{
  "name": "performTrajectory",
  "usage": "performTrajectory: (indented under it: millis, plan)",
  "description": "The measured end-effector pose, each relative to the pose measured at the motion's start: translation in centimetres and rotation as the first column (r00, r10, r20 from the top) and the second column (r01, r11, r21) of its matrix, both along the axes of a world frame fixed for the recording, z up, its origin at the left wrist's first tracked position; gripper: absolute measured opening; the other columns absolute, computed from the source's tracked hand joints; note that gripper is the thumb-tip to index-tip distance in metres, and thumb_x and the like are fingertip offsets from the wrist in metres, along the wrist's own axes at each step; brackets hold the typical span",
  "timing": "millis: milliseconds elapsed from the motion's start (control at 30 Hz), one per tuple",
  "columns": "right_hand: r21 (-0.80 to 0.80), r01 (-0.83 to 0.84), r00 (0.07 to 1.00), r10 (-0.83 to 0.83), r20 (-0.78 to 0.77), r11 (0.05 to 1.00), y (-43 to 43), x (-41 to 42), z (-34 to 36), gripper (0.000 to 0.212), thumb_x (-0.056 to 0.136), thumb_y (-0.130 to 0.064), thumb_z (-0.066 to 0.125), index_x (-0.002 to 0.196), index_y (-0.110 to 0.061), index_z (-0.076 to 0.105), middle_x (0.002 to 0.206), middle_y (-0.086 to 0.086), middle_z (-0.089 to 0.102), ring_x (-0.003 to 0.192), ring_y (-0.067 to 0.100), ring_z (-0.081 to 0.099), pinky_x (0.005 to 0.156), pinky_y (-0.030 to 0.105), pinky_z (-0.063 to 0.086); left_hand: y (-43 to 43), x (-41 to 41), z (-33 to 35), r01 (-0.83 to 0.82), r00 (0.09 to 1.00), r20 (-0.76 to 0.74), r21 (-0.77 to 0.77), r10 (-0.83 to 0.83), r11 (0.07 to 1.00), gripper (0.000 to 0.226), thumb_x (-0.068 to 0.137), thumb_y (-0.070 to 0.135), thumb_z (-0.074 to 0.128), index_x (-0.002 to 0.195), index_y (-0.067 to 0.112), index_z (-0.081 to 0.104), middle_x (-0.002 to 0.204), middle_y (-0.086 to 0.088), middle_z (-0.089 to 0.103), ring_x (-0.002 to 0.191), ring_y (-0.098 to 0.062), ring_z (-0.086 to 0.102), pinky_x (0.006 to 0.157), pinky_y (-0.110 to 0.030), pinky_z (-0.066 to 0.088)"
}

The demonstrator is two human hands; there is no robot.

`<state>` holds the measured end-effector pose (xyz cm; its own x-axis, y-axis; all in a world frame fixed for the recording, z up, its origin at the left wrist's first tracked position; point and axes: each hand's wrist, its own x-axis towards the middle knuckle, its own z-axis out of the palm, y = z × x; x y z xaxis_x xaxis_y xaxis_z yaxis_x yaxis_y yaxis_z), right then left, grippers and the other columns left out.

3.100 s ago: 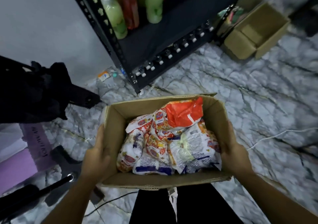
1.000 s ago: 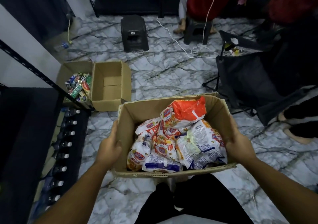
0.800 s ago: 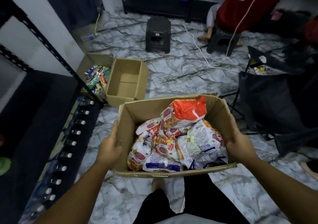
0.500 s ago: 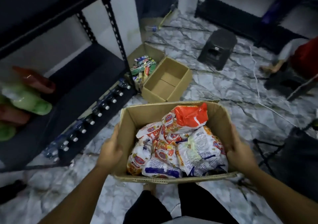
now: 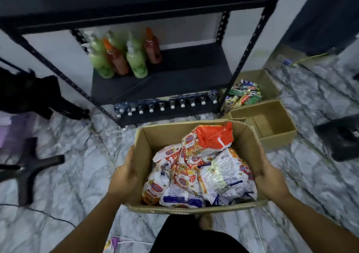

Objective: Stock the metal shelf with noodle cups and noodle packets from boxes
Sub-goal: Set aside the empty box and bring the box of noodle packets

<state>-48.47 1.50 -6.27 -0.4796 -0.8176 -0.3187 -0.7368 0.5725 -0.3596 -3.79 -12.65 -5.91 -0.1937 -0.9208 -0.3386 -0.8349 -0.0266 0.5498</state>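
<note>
Noodle packets (image 5: 200, 171) are heaped in an open cardboard box (image 5: 169, 134), which is held above the floor (image 5: 83, 184) at the lower centre of the frame, in front of the metal shelf (image 5: 174, 82). The box is clasped from both sides: the left hand (image 5: 124, 177) is pressed to the left wall and the right hand (image 5: 272, 179) to the right wall, with the fingers clamped round the lower edges (their tips are hidden under the card). No packet is yet seen on the shelf, where sauce bottles (image 5: 116, 60) are stood at the left of one tier and bare board is left to their right. An orange packet (image 5: 213, 136) is perched highest, against the far wall of the box; if the box is tipped forward as it is lowered, that packet could be spilled. The load appears to be carried by the grip at the sides alone, so a slackened hold could let it drop. A thin cable (image 5: 48, 214) is trailed across the floor at lower left, and a foot could be caught on it.
</note>
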Motion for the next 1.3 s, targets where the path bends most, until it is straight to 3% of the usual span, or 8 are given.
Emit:
performTrajectory:
  millis: [200, 433, 567, 667, 800, 933, 1133, 1300]
  plan:
    - [0.062, -0.136, 0.990, 0.134, 0.034, 0.989, -7.2, 1.7, -1.4, 0.108, 0.084, 0.004, 0.060, 0.160, -0.034, -0.005, 0.051, 0.004, 0.048, 0.044, 0.020, 0.044, 0.042, 0.030, 0.027, -1.8, 3.1, -0.4, -0.113, 0.991, 0.070, 0.020, 0.112, 0.993, 0.097, 0.076, 0.025, 0.040, 0.165, 0.029, 0.003, 0.078, -0.019, 0.068, 0.062, -0.031, 0.060, 0.057, -0.044, 0.047]
    - [0.094, -0.149, 0.988, 0.143, 0.060, 0.984, -12.7, 2.7, -3.5, 0.106, 0.090, 0.000, 0.058, 0.160, -0.036, -0.013, 0.051, 0.010, 0.055, 0.045, 0.027, 0.051, 0.050, 0.041, 0.046, -6.2, 3.1, -1.6, -0.189, 0.978, 0.105, 0.077, 0.180, 0.979, 0.101, 0.073, 0.027, 0.041, 0.165, 0.027, 0.001, 0.074, -0.010, 0.061, 0.061, -0.026, 0.055, 0.054, -0.037, 0.040]
    - [0.102, -0.110, 0.987, 0.097, 0.127, 0.989, -16.5, 1.7, -5.6, 0.104, 0.092, 0.001, 0.056, 0.160, -0.035, -0.014, 0.051, 0.013, 0.056, 0.045, 0.029, 0.053, 0.044, 0.035, 0.037, -9.4, 1.9, -3.5, -0.232, 0.967, 0.132, 0.107, 0.217, 0.967, 0.097, 0.089, 0.012, 0.058, 0.165, 0.027, 0.000, 0.094, -0.018, 0.065, 0.073, -0.027, 0.056, 0.066, -0.043, 0.050]
    - [0.145, -0.096, 0.985, 0.072, 0.160, 0.985, -19.4, 0.7, -7.4, 0.104, 0.092, 0.002, 0.056, 0.160, -0.037, -0.013, 0.054, 0.011, 0.057, 0.047, 0.028, 0.054, 0.045, 0.035, 0.037, -11.3, 1.0, -5.6, -0.239, 0.967, 0.113, 0.088, 0.229, 0.967, 0.097, 0.083, 0.026, 0.054, 0.165, 0.027, 0.002, 0.105, -0.022, 0.068, 0.081, -0.033, 0.061, 0.070, -0.042, 0.050]
    - [0.160, -0.073, 0.989, 0.051, 0.136, 0.984, -22.8, -0.1, -12.0, 0.094, 0.089, 0.003, 0.060, 0.164, -0.019, 0.007, 0.055, 0.006, 0.054, 0.049, 0.028, 0.051, 0.046, 0.033, 0.032, -14.7, 0.0, -10.5, -0.273, 0.960, 0.095, 0.084, 0.265, 0.958, 0.096, 0.074, 0.033, 0.043, 0.165, 0.023, 0.014, 0.110, -0.023, 0.070, 0.094, -0.044, 0.067, 0.072, -0.041, 0.047]
    - [0.163, -0.049, 0.992, 0.029, 0.127, 0.985, -26.4, -0.5, -18.4, 0.062, 0.096, -0.006, 0.059, 0.152, -0.008, 0.031, 0.070, 0.015, 0.064, 0.061, 0.040, 0.059, 0.056, 0.040, 0.041, -18.2, -1.0, -16.6, -0.317, 0.948, 0.054, 0.087, 0.314, 0.944, 0.080, 0.073, 0.042, 0.043, 0.149, 0.018, 0.044, 0.099, -0.007, 0.070, 0.085, -0.033, 0.065, 0.073, -0.041, 0.050]
    - [0.127, -0.039, 0.994, 0.025, 0.106, 0.991, -31.5, -0.1, -27.5, 0.070, 0.093, -0.001, 0.059, 0.155, -0.012, 0.028, 0.069, 0.009, 0.058, 0.053, 0.024, 0.050, 0.052, 0.032, 0.040, -23.6, -0.6, -26.7, -0.312, 0.950, 0.050, 0.075, 0.309, 0.947, 0.070, 0.075, 0.033, 0.047, 0.144, 0.019, 0.047, 0.101, -0.006, 0.068, 0.084, -0.029, 0.062, 0.073, -0.036, 0.041]
    - [0.136, 0.036, 0.993, -0.051, 0.109, 0.990, -34.8, 1.8, -34.4, 0.073, 0.090, -0.005, 0.055, 0.156, -0.013, 0.025, 0.079, 0.019, 0.061, 0.064, 0.038, 0.059, 0.066, 0.045, 0.052, -27.9, -0.9, -32.8, -0.308, 0.951, -0.010, 0.023, 0.308, 0.951, 0.064, 0.074, 0.033, 0.050, 0.134, 0.014, 0.051, 0.080, 0.010, 0.059, 0.070, -0.013, 0.057, 0.059, -0.030, 0.040]
